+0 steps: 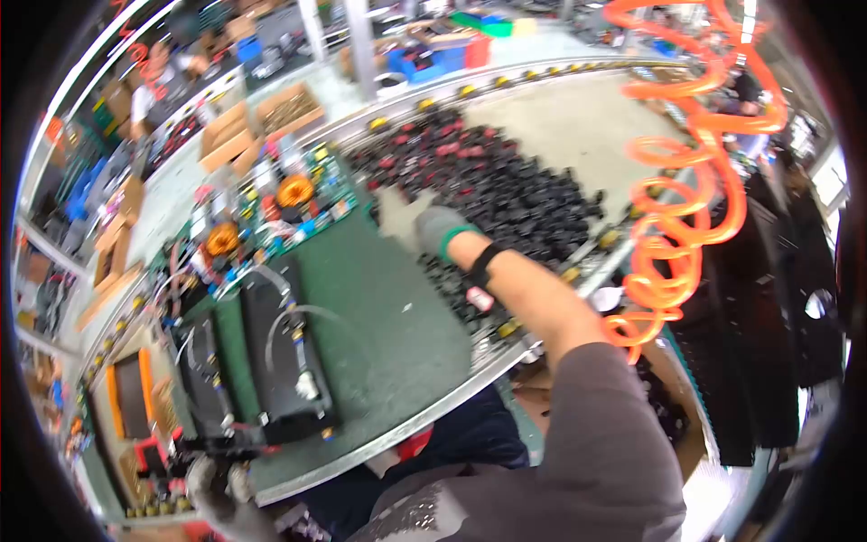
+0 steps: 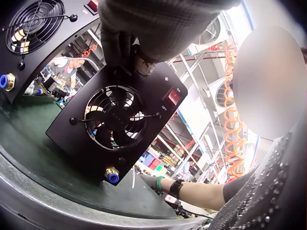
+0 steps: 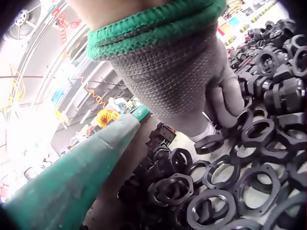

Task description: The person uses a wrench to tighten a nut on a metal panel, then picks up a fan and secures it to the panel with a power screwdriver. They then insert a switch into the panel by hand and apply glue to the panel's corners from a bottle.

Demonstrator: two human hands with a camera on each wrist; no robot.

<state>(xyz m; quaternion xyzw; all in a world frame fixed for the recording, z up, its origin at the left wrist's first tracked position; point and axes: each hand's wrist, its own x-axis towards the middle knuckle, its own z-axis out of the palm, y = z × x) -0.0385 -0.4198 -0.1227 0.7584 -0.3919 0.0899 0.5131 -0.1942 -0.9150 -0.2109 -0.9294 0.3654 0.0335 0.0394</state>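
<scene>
My gloved left hand [image 1: 217, 492] is at the near left edge of the table. In the left wrist view its fingers curl at the top of a black fan panel [image 2: 72, 136] and hold it there. The panel bears a red switch [image 2: 172, 97], a round fan grille [image 2: 116, 117] and a brass fitting with a blue collar [image 2: 112, 175]. Reaching over a heap of black parts, my gloved right hand [image 1: 439, 229] pinches a black ring nut [image 3: 209, 143] at its whitish fingertip. Many similar ring nuts [image 3: 211, 209] lie just beneath it.
Black casings [image 1: 284, 348] with clear tubing lie on the green mat [image 1: 388, 307]. Circuit boards with copper coils [image 1: 295, 191] stand behind them. Orange coiled hose [image 1: 664, 271] hangs at the right. Cardboard boxes [image 1: 289, 108] sit beyond the table, and a green-edged divider [image 3: 76, 177] borders the heap.
</scene>
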